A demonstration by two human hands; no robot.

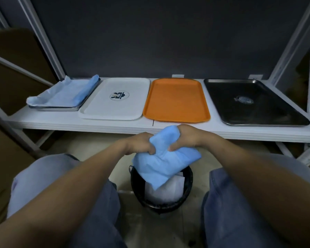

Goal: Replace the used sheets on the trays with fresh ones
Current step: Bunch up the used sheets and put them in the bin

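Both hands closed on crumpled blue sheet (163, 158): left hand (141, 143) curled round upper left fold, right hand (186, 138) clenched on upper right. Sheet held above black bin (189, 178), lower corner hung over bin mouth. Judged light, limp, easily bunched; best taken at gathered middle. Beyond bin: white tray (97, 113), orange tray (177, 101), dark tray (258, 115) seen bare; steel tray (57, 109) beyond-left covered by loose blue sheet (64, 93).

A white metal-framed shelf (61, 122) stands against a dark grey wall (150, 33) above a pale floor (97, 142).
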